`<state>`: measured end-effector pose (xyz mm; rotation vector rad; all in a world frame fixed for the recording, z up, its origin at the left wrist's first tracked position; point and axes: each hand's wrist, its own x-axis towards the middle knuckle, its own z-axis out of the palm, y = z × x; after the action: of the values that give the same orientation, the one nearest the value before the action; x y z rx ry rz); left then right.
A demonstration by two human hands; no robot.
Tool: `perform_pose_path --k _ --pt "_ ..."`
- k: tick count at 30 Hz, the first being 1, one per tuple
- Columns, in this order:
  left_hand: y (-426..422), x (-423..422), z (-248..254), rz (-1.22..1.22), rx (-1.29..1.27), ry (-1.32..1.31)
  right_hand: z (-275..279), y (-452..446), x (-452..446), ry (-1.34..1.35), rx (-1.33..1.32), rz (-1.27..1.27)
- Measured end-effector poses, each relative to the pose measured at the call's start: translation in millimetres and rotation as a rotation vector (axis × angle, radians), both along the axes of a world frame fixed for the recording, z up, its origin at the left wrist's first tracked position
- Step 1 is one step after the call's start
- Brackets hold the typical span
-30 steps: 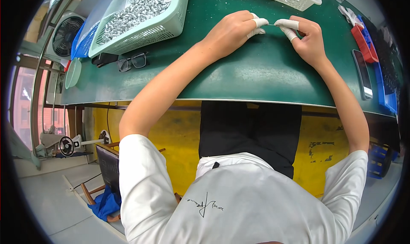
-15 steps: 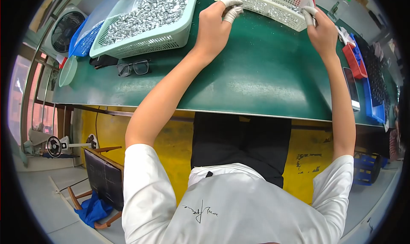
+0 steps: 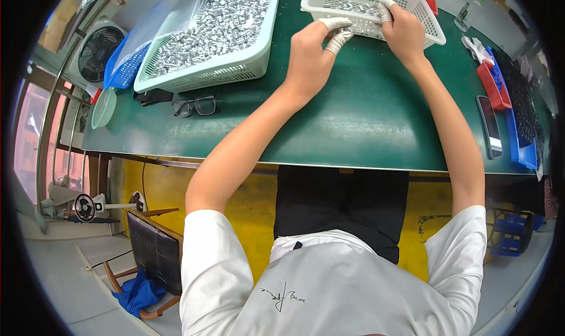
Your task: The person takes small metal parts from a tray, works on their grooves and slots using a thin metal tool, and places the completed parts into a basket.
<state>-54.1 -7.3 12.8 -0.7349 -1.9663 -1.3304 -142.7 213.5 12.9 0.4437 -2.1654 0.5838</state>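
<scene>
Facing a broad green surface (image 3: 365,118) and extending both bare arms forward, toward a white perforated basket (image 3: 434,31) near the far side. Dipping the right hand (image 3: 405,31) over the basket's near wall, with covered fingertips just above or among small silvery parts (image 3: 347,5) lying loose inside; hiding too much of that grip to tell open from closed. Holding the left hand (image 3: 309,50) just outside the same wall, near the left corner, and curling thumb and forefinger toward each other in white finger covers (image 3: 338,40); showing the tips too small and blurred to tell either a closed grip or a held part. Including, farther left on the surface, a large pale-green basket (image 3: 206,82) heaped with shiny metal pieces (image 3: 218,33), with clear plastic (image 3: 188,9) draping over the far left side and a blue basket (image 3: 130,68) just beyond. Resting in front of the pale-green basket, dark-framed glasses (image 3: 205,105). Lying at the right edge, a phone (image 3: 489,127), near a small red tray (image 3: 492,87) and a long blue tray (image 3: 521,153).
</scene>
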Motion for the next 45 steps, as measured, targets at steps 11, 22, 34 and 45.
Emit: perform_pose_path --k 11,22,34,45 --pt "7.4 10.3 -1.8 -0.180 0.036 -0.051 37.1 -1.7 72.6 0.086 -0.216 0.359" --pt "14.4 14.7 -8.7 -0.419 0.127 -0.447 -9.3 43.8 111.8 -0.203 -0.006 0.427" --pt "20.1 18.1 -2.7 -0.555 0.331 -0.671 11.4 36.3 121.7 0.082 -0.058 0.484" --pt "18.0 15.4 -6.8 -0.497 0.290 -0.638 13.5 37.9 126.6 -0.003 0.020 0.430"
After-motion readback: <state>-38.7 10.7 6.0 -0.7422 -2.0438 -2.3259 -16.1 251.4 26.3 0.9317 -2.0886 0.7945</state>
